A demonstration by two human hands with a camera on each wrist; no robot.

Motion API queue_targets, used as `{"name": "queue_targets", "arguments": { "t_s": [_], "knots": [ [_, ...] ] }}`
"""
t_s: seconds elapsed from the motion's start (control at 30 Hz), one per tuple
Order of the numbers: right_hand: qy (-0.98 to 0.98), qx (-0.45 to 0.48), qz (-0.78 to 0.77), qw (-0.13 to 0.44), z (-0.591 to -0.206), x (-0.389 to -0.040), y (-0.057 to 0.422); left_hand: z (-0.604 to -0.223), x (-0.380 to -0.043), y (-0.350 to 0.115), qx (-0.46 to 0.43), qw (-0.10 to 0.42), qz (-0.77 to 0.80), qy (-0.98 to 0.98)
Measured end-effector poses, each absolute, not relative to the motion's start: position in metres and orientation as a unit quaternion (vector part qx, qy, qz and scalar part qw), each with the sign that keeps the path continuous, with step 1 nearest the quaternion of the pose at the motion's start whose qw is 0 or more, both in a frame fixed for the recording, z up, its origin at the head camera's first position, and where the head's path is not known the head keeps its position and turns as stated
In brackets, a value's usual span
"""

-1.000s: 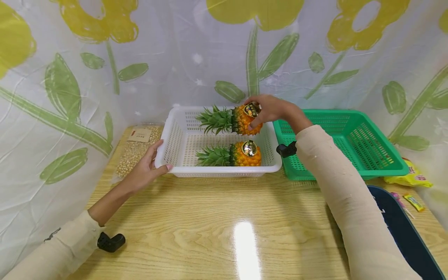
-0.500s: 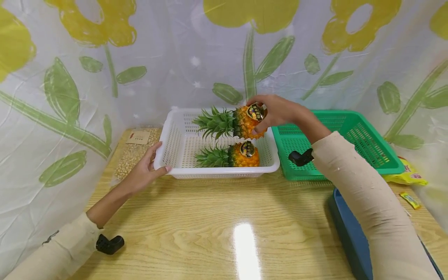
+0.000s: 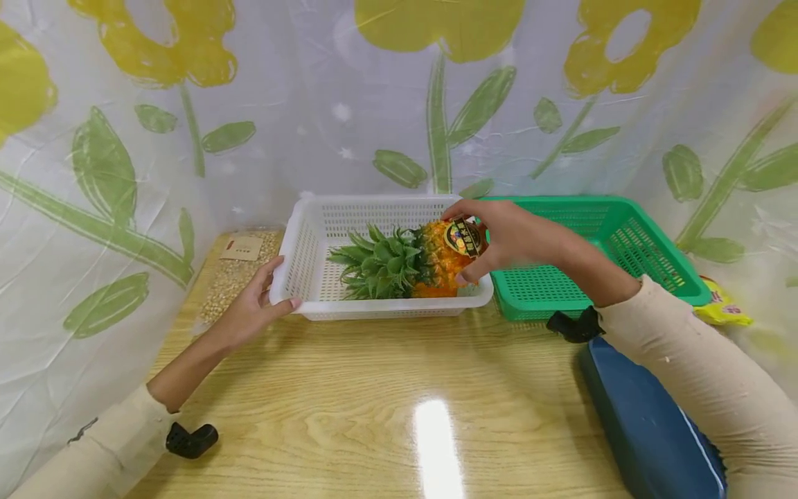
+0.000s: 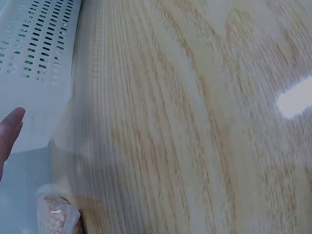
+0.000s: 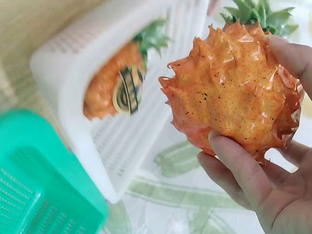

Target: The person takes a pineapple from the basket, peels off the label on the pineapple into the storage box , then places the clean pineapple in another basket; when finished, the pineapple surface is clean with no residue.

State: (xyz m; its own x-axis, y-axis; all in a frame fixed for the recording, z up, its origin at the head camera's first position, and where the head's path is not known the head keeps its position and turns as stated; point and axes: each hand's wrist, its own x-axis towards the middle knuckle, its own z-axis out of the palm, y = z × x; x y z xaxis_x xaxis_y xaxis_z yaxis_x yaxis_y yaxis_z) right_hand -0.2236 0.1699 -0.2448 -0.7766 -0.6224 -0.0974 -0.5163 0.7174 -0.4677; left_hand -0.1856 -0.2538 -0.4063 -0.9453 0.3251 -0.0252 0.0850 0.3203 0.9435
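My right hand (image 3: 520, 235) grips a small pineapple (image 3: 439, 256) by its orange fruit, with the green crown pointing left. It is raised over the white basket (image 3: 386, 305) near its right end. A second pineapple (image 5: 112, 83) lies inside that basket, seen in the right wrist view; in the head view the held one mostly covers it. Both fruits carry a black and gold label. My left hand (image 3: 252, 301) holds the basket's front left corner, thumb on the front rim and fingers along the left side. Only a fingertip (image 4: 10, 127) of it shows in the left wrist view.
Right of the white basket stands a green basket (image 3: 598, 303). A dark blue tray (image 3: 642, 409) lies partly under my right forearm. A bag of corn kernels (image 3: 237, 270) sits at left, a yellow packet (image 3: 723, 305) at far right. A flowered curtain (image 3: 299, 125) hangs behind.
My right hand has brought the held pineapple toward me and slightly right, so it now overlaps the second one. The left hand stays at the basket corner.
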Motion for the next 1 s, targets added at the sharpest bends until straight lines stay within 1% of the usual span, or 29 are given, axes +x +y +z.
{"name": "queue_targets", "arguments": {
  "t_s": [0.3,0.5,0.73,1.0],
  "knots": [
    [0.908,-0.336,-0.213,0.133,-0.261,-0.175,0.174,-0.403,-0.184,-0.252,0.115,0.103,0.553,0.819],
    [0.904,-0.327,-0.231,0.149,-0.276,-0.150,0.175,-0.400,-0.182,-0.252,0.115,0.104,0.541,0.826],
    [0.906,-0.313,-0.238,0.155,-0.296,-0.130,0.179,-0.400,-0.175,-0.252,0.133,0.096,0.529,0.833],
    [0.891,-0.315,-0.279,0.170,-0.319,-0.117,0.185,-0.399,-0.149,-0.261,0.110,0.088,0.553,0.821]
  ]
}}
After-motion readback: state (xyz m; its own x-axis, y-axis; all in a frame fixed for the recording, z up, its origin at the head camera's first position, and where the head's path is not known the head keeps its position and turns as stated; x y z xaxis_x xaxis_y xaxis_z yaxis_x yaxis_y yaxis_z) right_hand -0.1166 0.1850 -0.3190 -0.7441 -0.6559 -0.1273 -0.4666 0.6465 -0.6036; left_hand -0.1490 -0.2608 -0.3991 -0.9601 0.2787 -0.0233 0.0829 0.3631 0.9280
